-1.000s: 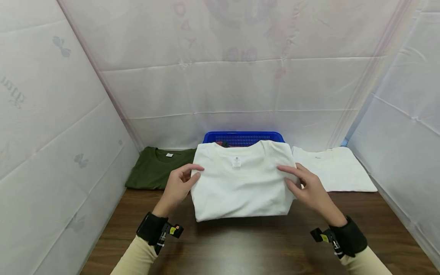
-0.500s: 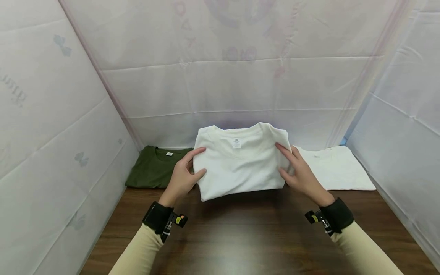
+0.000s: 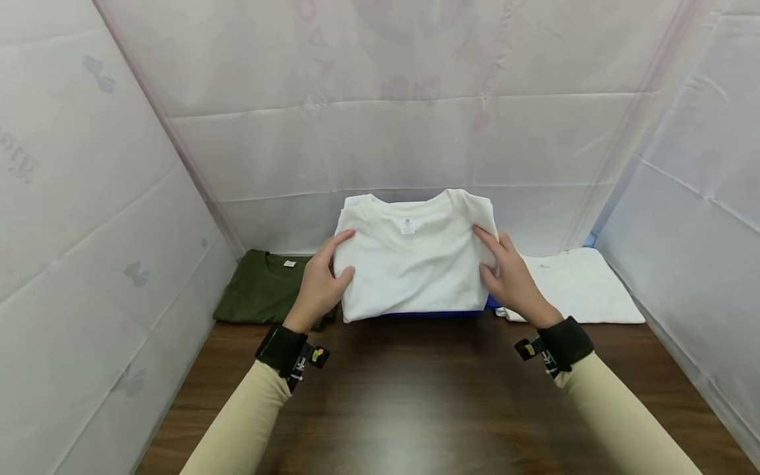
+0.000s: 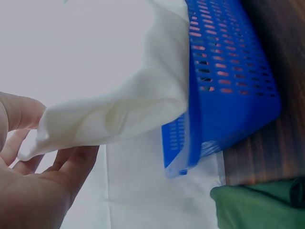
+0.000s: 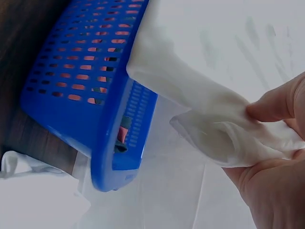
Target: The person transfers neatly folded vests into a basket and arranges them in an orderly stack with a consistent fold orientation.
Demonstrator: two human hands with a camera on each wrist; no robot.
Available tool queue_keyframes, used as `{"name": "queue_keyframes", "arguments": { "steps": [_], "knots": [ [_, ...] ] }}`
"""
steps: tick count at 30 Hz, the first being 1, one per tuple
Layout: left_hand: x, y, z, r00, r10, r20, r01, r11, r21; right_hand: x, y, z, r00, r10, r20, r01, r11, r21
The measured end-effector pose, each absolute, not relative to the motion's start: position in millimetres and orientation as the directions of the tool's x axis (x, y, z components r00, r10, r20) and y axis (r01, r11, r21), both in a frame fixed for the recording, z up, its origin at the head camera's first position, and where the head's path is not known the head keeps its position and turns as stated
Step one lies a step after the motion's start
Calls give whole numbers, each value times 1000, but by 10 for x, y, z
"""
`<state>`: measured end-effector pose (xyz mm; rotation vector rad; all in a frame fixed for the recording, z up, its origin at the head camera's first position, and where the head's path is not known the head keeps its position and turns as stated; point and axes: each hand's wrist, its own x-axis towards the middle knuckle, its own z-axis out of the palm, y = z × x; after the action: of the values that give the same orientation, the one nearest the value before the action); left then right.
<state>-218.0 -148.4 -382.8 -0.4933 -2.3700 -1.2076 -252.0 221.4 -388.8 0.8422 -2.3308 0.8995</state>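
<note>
Far left: folded green shirt (image 3: 264, 287) lies flat on the wooden table (image 3: 415, 402) against the white backdrop, collar label up. It's parked out of the work zone, well apart from our hands.

Our left hand (image 3: 320, 284) grips the left edge of the folded white shirt (image 3: 412, 254). Thumb is on the front face, fingers wrapped behind, so it's a pinch along the fold rather than a full fist. The left wrist view confirms it: cloth edge sits across our fingers (image 4: 62, 167) with the fabric draping off toward the blue basket (image 4: 228, 86). Holding by the side edge likely keeps the fold stack from sliding open.

White shirt is off the table, held roughly level between both hands, collar away from us. It sits directly above the basket, which it hides almost entirely in the head view; only a blue sliver shows under the near edge. Whether the cloth touches the rim, we can't tell.

Our right hand (image 3: 510, 280) mirrors the left: thumb on top, fingers under, pinching the right edge. A symmetric two-point hold likely keeps the panel flat.

Through the basket's mesh, coloured items (image 5: 124, 133) show inside; what they are we can't tell.

Far right: a second folded white shirt (image 3: 578, 290) lies flat on the table, beside the basket.
</note>
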Motion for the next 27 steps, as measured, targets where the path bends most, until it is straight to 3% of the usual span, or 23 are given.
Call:
{"name": "queue_keyframes", "arguments": {
  "steps": [18,27],
  "knots": [
    [-2476,-1465,-3718,-857,142,495,472,601,645,-2887,2062,-3778,-702,-288,652,-665,591,-456],
    [-2591,-1449,-3811,-912,45,407,343,627,699,-2964,2010,-3853,-792,-220,570,-564,620,-545]
  ]
}}
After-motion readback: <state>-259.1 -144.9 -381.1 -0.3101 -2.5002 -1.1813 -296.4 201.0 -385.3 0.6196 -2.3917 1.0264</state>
